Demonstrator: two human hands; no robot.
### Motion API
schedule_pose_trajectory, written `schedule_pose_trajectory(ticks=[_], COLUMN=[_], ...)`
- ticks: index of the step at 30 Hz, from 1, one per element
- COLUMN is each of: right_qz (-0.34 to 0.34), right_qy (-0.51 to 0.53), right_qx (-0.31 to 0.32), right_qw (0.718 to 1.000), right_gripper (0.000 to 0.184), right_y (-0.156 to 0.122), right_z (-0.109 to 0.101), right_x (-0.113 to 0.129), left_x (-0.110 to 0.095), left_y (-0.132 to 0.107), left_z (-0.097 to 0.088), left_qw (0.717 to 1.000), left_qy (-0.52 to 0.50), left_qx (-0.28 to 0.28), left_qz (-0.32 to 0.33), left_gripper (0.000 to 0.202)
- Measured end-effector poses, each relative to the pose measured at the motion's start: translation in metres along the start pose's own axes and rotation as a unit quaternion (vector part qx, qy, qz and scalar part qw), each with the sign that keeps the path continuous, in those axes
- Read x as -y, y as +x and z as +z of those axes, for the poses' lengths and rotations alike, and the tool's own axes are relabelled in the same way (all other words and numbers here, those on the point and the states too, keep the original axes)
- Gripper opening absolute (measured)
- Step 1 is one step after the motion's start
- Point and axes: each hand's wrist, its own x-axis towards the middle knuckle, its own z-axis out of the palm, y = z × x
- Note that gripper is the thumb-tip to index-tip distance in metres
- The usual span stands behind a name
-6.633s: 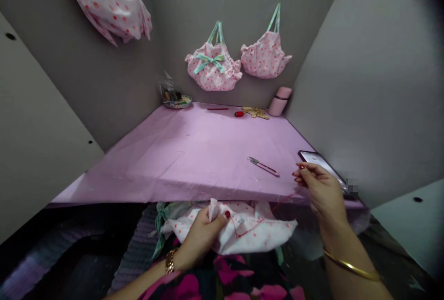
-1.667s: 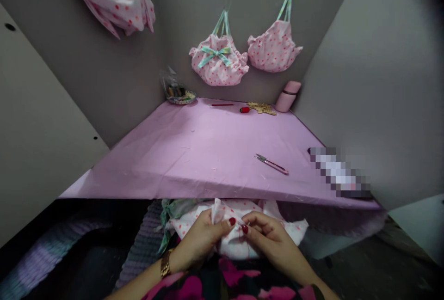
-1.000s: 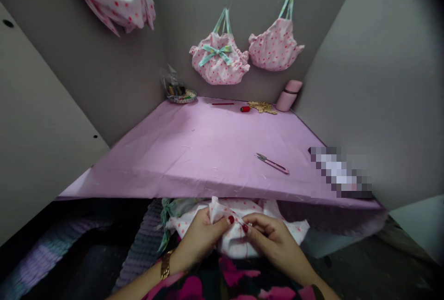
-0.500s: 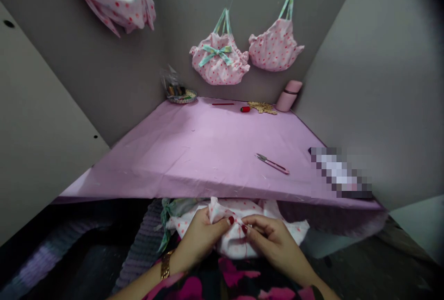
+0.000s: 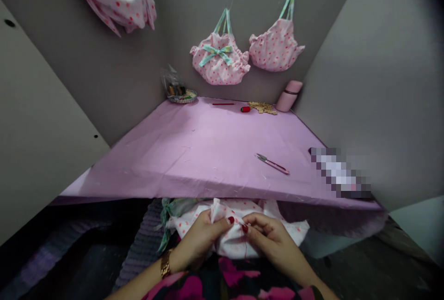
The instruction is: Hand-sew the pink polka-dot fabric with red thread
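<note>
At the left margin of the work, teal ties point(image 5: 168, 217) hang beside the dotted white cloth point(image 5: 227, 246); a loose end could be trapped beneath a fold if the fabric shifts. The left hand point(image 5: 201, 235) grips a raised fold of this cloth, thumb on top. The cloth itself lies over the lap, at the front edge of the counter point(image 5: 208, 143). Should the left grip slacken, the fold may slip and its layers fall out of alignment. Between the two hands, a red thread point(image 5: 246, 247) trails down the cloth; uneven tension on its slack could cause a loop or knot, and the floral garment point(image 5: 239, 274) directly below presents a surface on which it may snag. The right hand point(image 5: 272, 240) pinches the cloth between thumb and forefinger, near the left thumb. Whether it also holds a needle cannot be determined; if a point is present, the closeness of the fingertips creates a risk of pricking, and a hard pull could pucker the fabric. Further right, thread snips point(image 5: 272, 163) rest on the counter, apart from both hands; a sleeve or trailing thread brushing their exposed blades could catch or drag them toward the edge
</note>
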Motion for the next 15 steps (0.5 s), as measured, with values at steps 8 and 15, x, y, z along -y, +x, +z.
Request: schedule_pose_trajectory(ticks=[8, 15], right_qz=[-0.018, -0.067], right_qy=[0.021, -0.001], right_qx=[0.014, 0.046], right_qw=[1.0, 0.997], right_gripper=[0.029, 0.029], right_y=[0.0031, 0.005], right_z=[0.0031, 0.0095], right_x=[-0.0034, -0.0004], left_x=[0.0014, 0.0072], left_y=[-0.0001, 0.0035], left_z=[-0.0001, 0.0011], left_qw=[0.999, 0.999], left_qy=[-0.026, -0.022], left_qx=[0.029, 0.036], left_qz=[-0.002, -0.003], left_gripper=[0.02, 0.017])
